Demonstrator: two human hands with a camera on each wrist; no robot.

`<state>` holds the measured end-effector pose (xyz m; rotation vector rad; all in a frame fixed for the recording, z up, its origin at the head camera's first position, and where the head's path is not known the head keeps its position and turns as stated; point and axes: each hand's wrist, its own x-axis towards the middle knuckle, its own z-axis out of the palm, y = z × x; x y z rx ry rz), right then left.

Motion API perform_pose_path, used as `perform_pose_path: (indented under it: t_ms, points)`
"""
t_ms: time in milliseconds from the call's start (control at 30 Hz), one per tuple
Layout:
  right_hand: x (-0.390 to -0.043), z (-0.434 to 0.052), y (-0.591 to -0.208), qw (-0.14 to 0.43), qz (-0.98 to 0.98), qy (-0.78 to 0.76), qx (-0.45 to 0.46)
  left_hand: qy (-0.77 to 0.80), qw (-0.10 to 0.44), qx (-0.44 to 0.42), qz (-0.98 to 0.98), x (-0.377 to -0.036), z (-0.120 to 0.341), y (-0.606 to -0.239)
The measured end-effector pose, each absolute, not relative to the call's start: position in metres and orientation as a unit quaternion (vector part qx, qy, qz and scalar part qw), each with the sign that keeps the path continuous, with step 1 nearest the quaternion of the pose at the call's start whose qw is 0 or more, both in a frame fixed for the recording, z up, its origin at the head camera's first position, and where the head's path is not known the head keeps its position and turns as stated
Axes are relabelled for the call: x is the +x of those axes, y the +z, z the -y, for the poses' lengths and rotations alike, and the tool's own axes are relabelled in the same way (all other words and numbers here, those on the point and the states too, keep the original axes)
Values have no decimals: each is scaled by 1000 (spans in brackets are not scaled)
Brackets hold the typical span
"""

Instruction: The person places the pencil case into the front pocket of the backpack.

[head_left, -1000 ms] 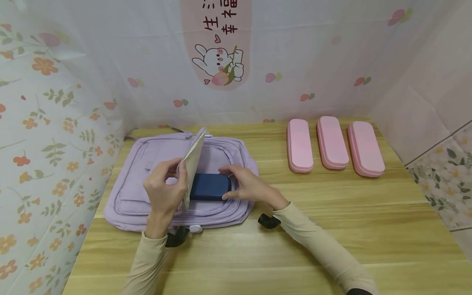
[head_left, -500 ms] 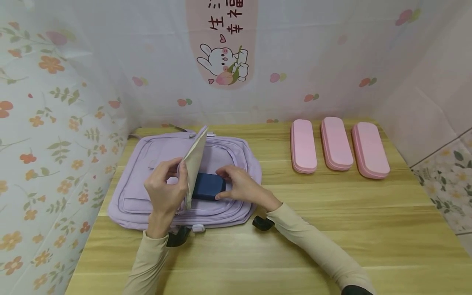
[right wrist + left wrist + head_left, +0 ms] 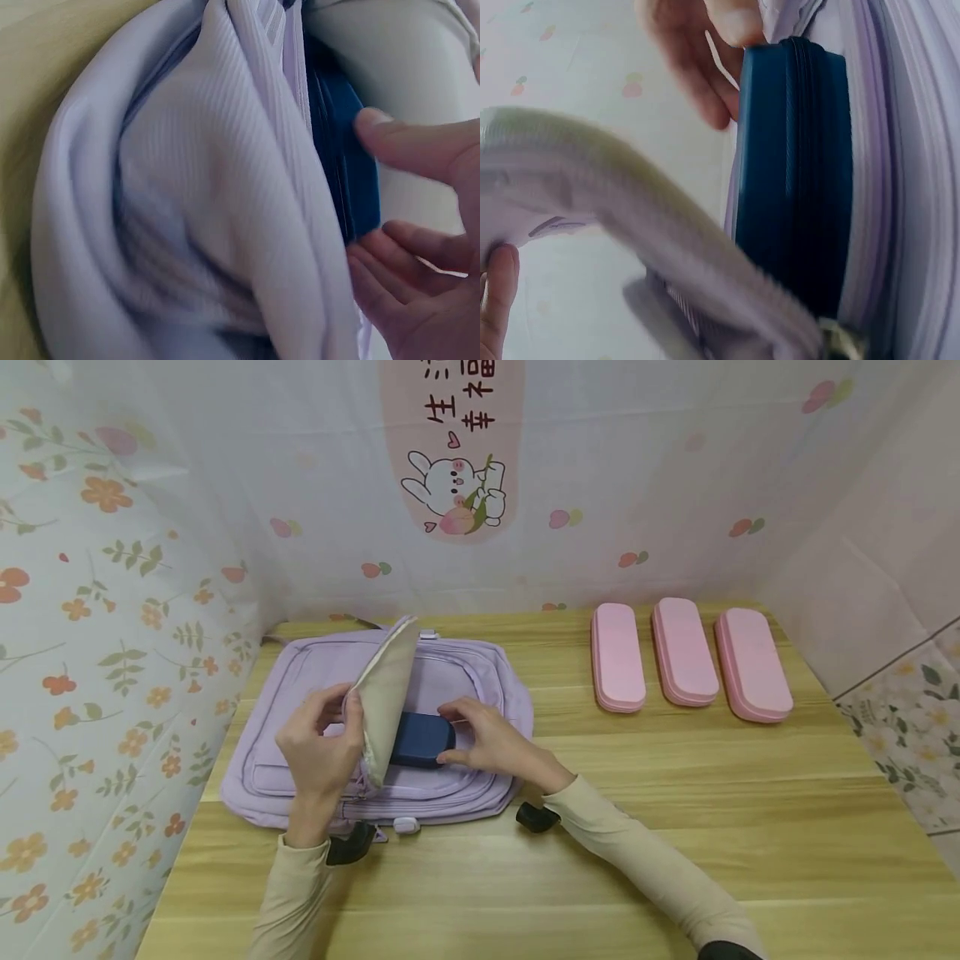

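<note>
A lavender backpack [image 3: 262, 718] lies flat on the wooden table with its front pocket unzipped. My left hand [image 3: 318, 747] pinches the edge of the pocket's flap [image 3: 390, 702], which stands raised with its cream lining facing right. Under it is a dark blue zippered pencil case [image 3: 423, 739], its left end hidden behind the flap. My right hand [image 3: 491, 739] holds the case's right end between thumb and fingers. In the right wrist view the thumb presses one face of the case [image 3: 364, 180], with fingertips at its lower end.
Three pink zippered pencil cases, the left one [image 3: 618, 656], the middle one [image 3: 684, 652] and the right one [image 3: 753, 664], lie in a row at the back right of the table [image 3: 600, 860]. A printed curtain [image 3: 585, 468] hangs behind the table.
The right hand has slid the blue pencil case left, farther under the flap. Most recently the left hand has drawn the flap leftward, showing more of its lining.
</note>
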<state>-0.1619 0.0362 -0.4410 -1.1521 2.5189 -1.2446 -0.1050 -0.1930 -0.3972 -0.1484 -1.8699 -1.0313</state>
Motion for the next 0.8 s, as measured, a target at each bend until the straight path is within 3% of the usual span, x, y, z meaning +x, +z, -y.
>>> perform_pose_path:
  t_ms: [533, 800]
  points:
    - [-178, -108, -432, -64, -846, -436, -300, -451, 474, -16, 756, -94, 214, -405]
    - [-181, -146, -433, -116, -884, -399, -216, -461, 468, -15, 754, -92, 215, -412]
